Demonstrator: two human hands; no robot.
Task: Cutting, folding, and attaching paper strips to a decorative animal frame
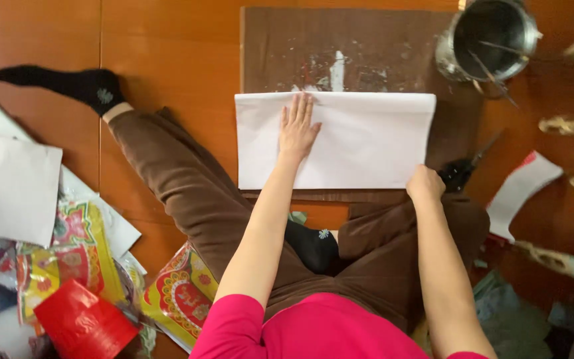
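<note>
A folded white sheet of paper (360,143) lies flat on a dark brown board (367,50) that sits on the orange wooden floor (167,40), straight in front of the seated person. The fold runs along the sheet's far edge, and the near edge reaches almost to the board's near edge.

The left hand (297,129) rests palm down on the paper, left of its middle, fingers stretched out flat and close together, pressing rather than gripping anything. The right hand (425,183) is curled into a loose fist at the paper's near right corner; whether it pinches that corner cannot be told from here.

Just beside the right hand, on the board's right edge, lies a pair of scissors (466,166) with black handles, blades pointing away. The board's far part is smeared with white and reddish paint marks. At its far right corner stands a shiny metal pot (489,40) with thin sticks in it.

The person wears brown trousers (187,193), black socks (74,83) and a pink top (313,329); 1 leg stretches out to the left, the other is folded under.

To the left lies a heap of white sheets and bright red and yellow printed papers (68,259). On the right, 1 white and red paper slip (519,189) lies well apart from the board.
</note>
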